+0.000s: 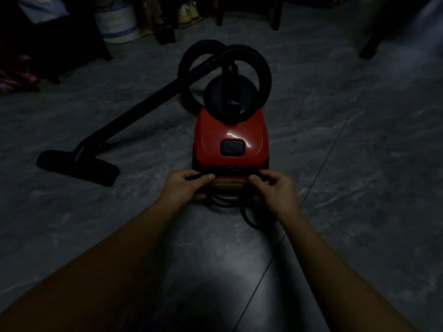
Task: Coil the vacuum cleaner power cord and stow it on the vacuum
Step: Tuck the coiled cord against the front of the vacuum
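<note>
The red vacuum (pixel 230 137) sits on the grey floor (pixel 335 164). At its near end, your left hand (pixel 187 188) and right hand (pixel 273 188) each pinch the black cord (pixel 227 200) looped against the vacuum's rear.

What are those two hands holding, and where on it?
The black power cord: left hand and right hand each pinch the coil's opposite sides against the red vacuum's rear.

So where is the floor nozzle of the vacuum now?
The floor nozzle lies on the floor at the left of the head view, left of the red vacuum body.
</note>
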`<state>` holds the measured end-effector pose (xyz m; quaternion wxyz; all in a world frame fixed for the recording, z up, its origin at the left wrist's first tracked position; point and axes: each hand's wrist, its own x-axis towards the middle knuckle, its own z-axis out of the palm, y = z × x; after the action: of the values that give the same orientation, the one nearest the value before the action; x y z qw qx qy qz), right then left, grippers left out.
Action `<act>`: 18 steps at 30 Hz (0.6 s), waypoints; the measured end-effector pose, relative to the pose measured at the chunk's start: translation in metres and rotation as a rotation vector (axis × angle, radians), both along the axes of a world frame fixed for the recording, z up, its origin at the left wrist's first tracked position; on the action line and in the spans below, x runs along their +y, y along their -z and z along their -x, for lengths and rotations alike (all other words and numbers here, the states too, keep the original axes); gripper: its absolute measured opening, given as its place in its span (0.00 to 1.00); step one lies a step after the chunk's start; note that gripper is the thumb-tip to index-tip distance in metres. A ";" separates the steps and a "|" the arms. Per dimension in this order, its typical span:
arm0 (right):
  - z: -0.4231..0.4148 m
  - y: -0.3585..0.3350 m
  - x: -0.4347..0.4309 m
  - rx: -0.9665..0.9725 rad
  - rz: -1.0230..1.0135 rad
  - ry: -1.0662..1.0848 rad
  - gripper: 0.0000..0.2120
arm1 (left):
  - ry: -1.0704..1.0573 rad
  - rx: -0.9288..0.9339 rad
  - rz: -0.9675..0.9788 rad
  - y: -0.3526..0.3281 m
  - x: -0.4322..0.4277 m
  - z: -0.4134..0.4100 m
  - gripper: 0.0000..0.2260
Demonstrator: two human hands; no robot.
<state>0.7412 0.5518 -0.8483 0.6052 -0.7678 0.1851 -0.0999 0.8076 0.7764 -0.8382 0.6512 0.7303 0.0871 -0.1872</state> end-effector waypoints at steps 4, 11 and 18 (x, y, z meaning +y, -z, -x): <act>0.003 0.006 0.009 -0.029 0.261 0.052 0.11 | -0.051 -0.062 -0.001 0.006 -0.005 0.009 0.06; 0.004 -0.001 0.012 0.007 0.183 0.099 0.16 | -0.019 -0.031 -0.001 0.006 -0.003 0.007 0.10; -0.003 -0.005 0.011 0.036 0.082 0.096 0.12 | -0.060 -0.120 -0.039 0.005 -0.007 0.019 0.05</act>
<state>0.7438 0.5627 -0.8436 0.5643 -0.7839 0.2283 -0.1224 0.7887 0.7692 -0.8429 0.6465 0.7496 0.0734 -0.1216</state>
